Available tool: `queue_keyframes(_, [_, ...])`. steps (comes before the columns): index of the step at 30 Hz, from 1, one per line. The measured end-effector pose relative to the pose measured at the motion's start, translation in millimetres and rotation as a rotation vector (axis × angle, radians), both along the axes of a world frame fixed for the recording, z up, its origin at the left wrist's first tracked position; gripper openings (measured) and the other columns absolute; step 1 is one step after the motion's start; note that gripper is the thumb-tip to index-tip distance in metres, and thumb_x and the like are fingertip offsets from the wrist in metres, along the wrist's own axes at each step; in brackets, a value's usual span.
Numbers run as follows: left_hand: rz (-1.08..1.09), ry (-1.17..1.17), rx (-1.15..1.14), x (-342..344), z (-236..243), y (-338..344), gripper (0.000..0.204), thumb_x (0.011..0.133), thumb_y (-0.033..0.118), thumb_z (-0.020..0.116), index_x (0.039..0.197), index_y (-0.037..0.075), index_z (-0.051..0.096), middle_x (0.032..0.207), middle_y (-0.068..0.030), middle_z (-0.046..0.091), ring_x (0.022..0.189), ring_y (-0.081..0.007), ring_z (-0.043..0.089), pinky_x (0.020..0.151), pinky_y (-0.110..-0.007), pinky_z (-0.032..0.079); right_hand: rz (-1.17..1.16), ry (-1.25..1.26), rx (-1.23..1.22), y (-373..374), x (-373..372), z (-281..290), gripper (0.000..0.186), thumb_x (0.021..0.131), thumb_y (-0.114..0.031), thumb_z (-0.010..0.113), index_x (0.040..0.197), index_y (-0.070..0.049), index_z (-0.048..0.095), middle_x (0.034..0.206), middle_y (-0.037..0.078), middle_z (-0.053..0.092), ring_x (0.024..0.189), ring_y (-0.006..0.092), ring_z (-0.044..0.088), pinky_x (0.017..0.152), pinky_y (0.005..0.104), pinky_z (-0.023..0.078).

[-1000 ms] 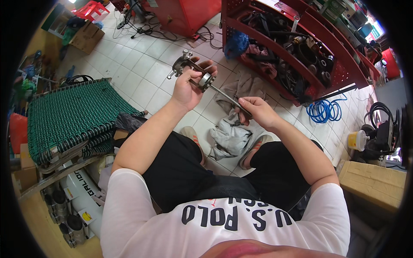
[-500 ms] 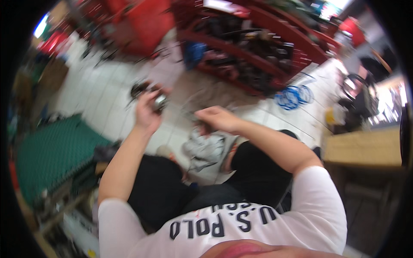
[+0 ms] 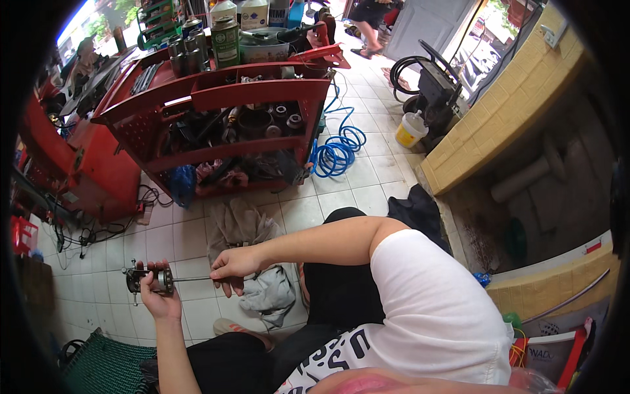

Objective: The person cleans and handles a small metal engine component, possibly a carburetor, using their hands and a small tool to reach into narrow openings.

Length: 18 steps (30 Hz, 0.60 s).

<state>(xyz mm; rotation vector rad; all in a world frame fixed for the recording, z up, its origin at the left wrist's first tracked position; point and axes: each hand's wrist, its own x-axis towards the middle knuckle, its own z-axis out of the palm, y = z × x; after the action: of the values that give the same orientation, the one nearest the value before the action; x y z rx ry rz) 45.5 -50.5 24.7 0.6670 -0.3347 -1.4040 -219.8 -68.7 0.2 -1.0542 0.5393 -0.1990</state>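
At lower left, my left hand (image 3: 161, 299) is wrapped round a dark metal tool (image 3: 134, 279) with several protruding bolts and a silver collar (image 3: 164, 281). A long steel rod (image 3: 191, 279) runs from it to my right hand (image 3: 233, 266), whose fingers grip its end, where something dark is partly hidden. Below my hands, crumpled grey cloths (image 3: 266, 299) lie on the tiled floor between my feet.
A red tool cart (image 3: 223, 151) loaded with parts and cans stands ahead, beside a coiled blue hose (image 3: 335, 157). A black machine (image 3: 433, 88) and bucket (image 3: 410, 131) are right. Another person (image 3: 367, 26) is by the doorway. Green woven chair (image 3: 115, 361) lower left.
The view has swung right, bringing the doorway and other person into sight. The tool now lies more level, still held in both hands at the lower left.
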Motion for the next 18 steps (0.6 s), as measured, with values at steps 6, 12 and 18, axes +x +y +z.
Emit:
queue_keyframes(6, [0.012,0.002,0.009,1,-6,-2,0.038,0.090,0.002,0.054,0.127,0.010,0.053,0.104,-0.0074,0.061,0.101,-0.0220,0.060,0.112,-0.044,0.046,-0.121,0.096,-0.287,0,4,-10,0.024,0.102,-0.022,0.062,0.101,0.001,0.058,0.082,0.015,0.074,0.061,0.0201,0.070,0.057,0.0316,0.056])
queue_keyframes(12, [0.024,-0.015,0.009,3,-3,-1,0.037,0.090,0.003,0.055,0.127,0.010,0.054,0.104,-0.0073,0.061,0.100,-0.0217,0.060,0.111,-0.044,0.047,-0.039,0.062,-0.122,-1,1,2,0.034,0.106,-0.033,0.055,0.098,-0.001,0.060,0.086,0.012,0.074,0.066,0.0173,0.071,0.060,0.0293,0.055])
queue_keyframes(18, [0.056,0.012,0.024,6,1,-2,0.034,0.091,0.004,0.055,0.124,0.009,0.055,0.104,-0.0074,0.061,0.100,-0.0215,0.061,0.110,-0.043,0.047,-0.062,0.108,-0.068,-3,2,14,0.040,0.107,-0.040,0.052,0.107,-0.001,0.060,0.089,0.012,0.074,0.066,0.0175,0.071,0.060,0.0297,0.055])
